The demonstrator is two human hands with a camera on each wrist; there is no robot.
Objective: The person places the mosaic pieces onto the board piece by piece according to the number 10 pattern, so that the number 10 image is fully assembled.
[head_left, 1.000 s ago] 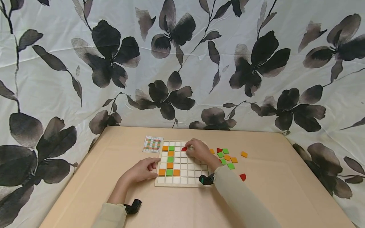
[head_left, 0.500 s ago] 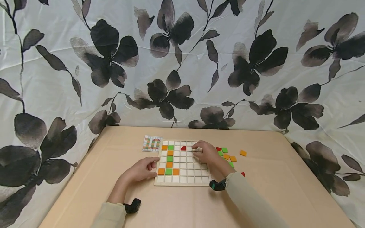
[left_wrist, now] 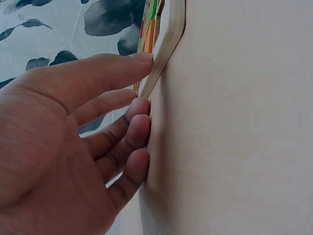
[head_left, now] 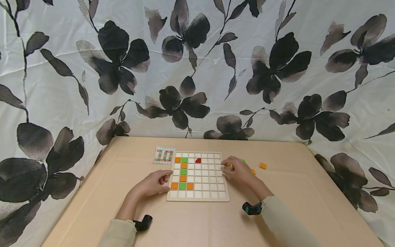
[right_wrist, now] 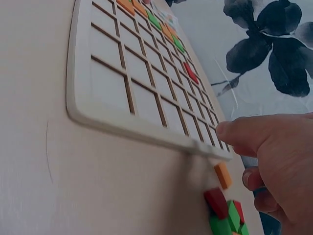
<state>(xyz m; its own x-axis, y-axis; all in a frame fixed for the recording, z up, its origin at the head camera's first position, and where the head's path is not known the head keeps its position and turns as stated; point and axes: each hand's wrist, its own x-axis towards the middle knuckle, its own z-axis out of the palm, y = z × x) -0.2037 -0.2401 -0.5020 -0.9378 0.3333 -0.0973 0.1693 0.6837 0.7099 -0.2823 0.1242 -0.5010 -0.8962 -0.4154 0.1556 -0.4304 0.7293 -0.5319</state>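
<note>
At the left side of a gridded board [head_left: 206,200], the left hand [head_left: 152,185] rests with its thumb and fingertips against the wooden edge; the left wrist view shows those fingers [left_wrist: 138,128] loosely bent. Orange and green tiles [head_left: 182,185] fill some left squares, and a red rounded piece [head_left: 198,160] lies in an upper square. By the board's right edge, the right hand [head_left: 242,173] hovers with thumb and fingers apart. An orange tile [right_wrist: 223,175] lies on the table beside the board, under that hand, and nothing is seen held.
A small printed card [head_left: 164,155] with a coloured grid lies at the board's upper left corner. Loose red [right_wrist: 216,201] and green [right_wrist: 220,225] pieces lie right of the board, partly hidden by the right hand in the head view. One orange tile [head_left: 263,165] sits farther right.
The right hand has let go of the red piece, which stays in its square, and has moved right past the board's edge to the loose pieces. The left hand has stayed put.
</note>
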